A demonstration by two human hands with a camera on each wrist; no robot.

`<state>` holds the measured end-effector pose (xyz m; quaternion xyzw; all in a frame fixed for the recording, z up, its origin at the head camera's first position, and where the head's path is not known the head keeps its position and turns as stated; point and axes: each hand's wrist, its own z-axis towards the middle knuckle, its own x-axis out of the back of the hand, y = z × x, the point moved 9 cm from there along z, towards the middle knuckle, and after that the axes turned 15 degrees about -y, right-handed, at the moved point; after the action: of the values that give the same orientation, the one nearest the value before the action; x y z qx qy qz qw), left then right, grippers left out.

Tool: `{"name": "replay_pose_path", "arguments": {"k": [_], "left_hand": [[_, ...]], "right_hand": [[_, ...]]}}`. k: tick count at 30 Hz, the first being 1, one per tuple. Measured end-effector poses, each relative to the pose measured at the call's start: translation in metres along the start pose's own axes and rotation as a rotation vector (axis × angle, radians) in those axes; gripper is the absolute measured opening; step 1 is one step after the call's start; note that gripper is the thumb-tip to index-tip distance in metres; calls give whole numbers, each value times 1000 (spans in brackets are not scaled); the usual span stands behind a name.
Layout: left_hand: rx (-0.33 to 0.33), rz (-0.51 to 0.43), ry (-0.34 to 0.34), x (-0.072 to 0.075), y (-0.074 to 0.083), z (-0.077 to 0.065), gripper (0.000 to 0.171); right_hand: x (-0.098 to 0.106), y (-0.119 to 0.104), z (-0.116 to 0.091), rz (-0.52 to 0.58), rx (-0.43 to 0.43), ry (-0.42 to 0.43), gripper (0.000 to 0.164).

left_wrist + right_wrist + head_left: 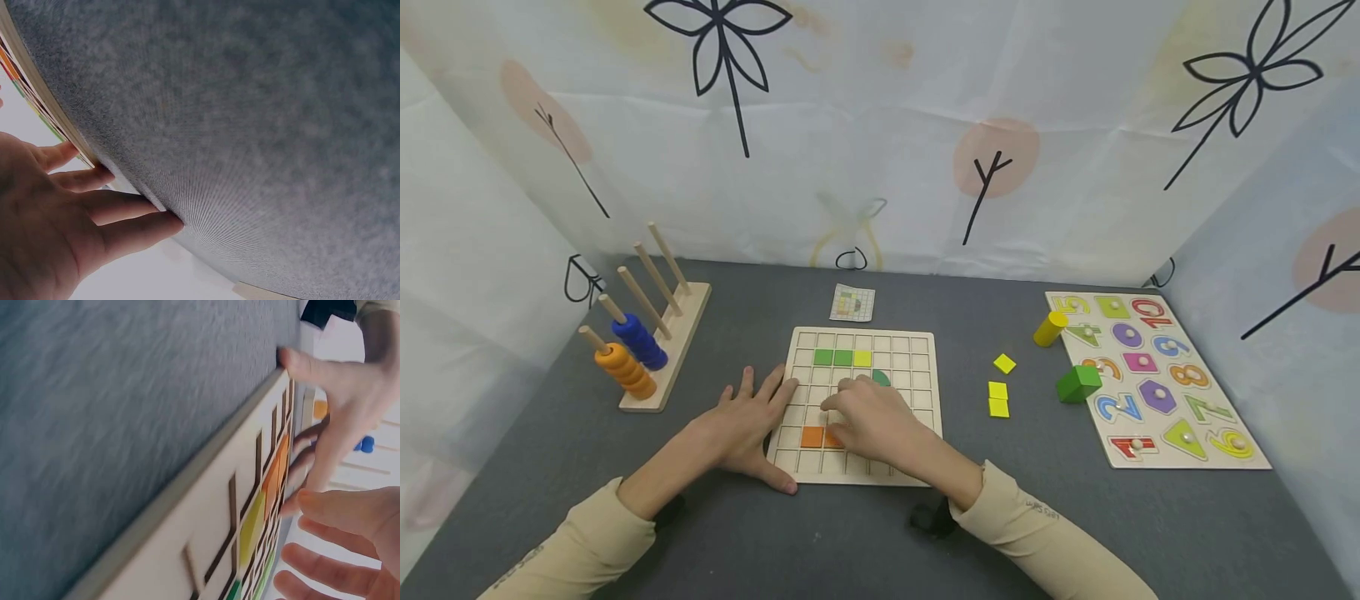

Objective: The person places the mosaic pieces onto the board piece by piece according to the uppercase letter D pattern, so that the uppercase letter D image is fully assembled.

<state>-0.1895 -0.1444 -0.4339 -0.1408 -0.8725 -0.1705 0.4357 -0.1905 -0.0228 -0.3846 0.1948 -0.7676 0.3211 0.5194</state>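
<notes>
A wooden grid board (917,400) lies flat on the dark table. My left hand (741,429) rests spread at its left side, thumb by the lower left corner and fingertips along the edge. Over the middle of the grid hovers my right hand (880,421), fingers loosely bent; the right wrist view shows nothing held in it. Two orange squares (812,437) sit under its fingertips, one partly covered. Further up lie two green squares (832,357), a yellow square (862,358) and a partly hidden round green piece (881,378). A yellow piece (252,528) beside the orange shows in the right wrist view.
Loose yellow squares (997,399) lie right of the board. A green block (1078,384) and a yellow cylinder (1050,329) stand by a number puzzle (1150,383). Left is a peg stand (681,333) with orange and blue rings. A small pattern card (852,303) lies behind.
</notes>
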Motion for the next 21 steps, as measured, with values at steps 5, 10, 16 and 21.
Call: {"name": "replay_pose_path", "arguments": {"k": [5,10,16,21], "left_hand": [[14,5,-6,-1,0,1,147],[16,5,-1,0,0,1,147],[12,2,0,0,0,0,147],[15,8,3,0,0,0,147]], "right_hand": [[5,18,-13,38,-19,17,21],[9,39,-29,50,-51,50,19],[11,70,-49,64,-151,49,20],[12,88,-66,13,-186,68,18]]}}
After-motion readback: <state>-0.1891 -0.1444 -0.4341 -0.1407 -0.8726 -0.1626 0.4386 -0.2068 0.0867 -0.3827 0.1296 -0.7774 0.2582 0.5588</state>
